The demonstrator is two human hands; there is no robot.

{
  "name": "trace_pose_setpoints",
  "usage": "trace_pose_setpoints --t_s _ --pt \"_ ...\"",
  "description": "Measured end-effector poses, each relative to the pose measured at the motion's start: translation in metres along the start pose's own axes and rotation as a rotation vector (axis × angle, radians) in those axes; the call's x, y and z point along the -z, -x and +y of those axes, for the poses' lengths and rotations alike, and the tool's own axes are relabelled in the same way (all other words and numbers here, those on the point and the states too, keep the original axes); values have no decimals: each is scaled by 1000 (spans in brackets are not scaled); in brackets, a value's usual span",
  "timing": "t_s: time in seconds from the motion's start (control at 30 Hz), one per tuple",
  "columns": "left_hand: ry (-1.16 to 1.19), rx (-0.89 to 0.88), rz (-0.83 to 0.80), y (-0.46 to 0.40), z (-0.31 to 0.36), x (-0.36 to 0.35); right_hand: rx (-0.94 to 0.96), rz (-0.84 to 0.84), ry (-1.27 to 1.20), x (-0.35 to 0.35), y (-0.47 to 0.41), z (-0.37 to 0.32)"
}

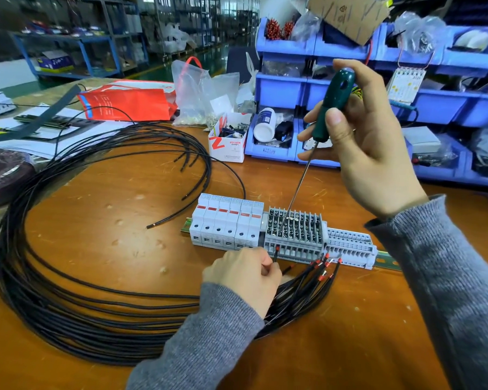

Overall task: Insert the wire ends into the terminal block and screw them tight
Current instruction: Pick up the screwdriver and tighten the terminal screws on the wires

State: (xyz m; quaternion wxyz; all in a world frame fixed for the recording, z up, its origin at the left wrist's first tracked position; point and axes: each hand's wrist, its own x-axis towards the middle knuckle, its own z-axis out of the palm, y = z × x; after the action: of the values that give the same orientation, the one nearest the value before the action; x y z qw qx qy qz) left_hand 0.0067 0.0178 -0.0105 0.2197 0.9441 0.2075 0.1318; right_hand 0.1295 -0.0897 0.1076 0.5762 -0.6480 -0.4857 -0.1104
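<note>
Pinching one wire (274, 256) between curled fingers, the left hand (244, 277) lay knuckles-up on the table (102, 220), its wrist angled in from below. Just above that pinch, the wire's red-tipped end met the front row of the block (293, 235). More wire ends (320, 267) fanned out right of the fist, loose. Up right, the right hand (369, 142) stood raised, wrist bent, fingers wrapped around the screwdriver (334, 105), thumb on its handle; below that grip the shaft slanted down-left, tip on the block's top.

Both bare hands (245, 277) emerge from grey ribbed knit sleeves (448, 277).
</note>
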Motion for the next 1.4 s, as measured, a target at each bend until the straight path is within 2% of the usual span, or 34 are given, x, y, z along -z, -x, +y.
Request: trace_pose_setpoints --t_s 0.23,0.53,0.83,1.13,1.23,1.4 --pt "2 -6 0 1 0 1 14 -76 46 2 -7 -4" --pt "19 -3 -17 0 -1 1 39 54 115 -2 -8 -6" --pt "12 -8 -7 -1 -1 0 -20 -112 -38 6 -6 -5" --pt "16 -5 -16 0 -1 3 15 41 128 -7 -5 -5" --pt "19 -7 -9 1 0 3 6 74 102 -8 -1 -4" --pt "6 -4 -8 0 0 2 -58 -28 16 -5 3 -2"
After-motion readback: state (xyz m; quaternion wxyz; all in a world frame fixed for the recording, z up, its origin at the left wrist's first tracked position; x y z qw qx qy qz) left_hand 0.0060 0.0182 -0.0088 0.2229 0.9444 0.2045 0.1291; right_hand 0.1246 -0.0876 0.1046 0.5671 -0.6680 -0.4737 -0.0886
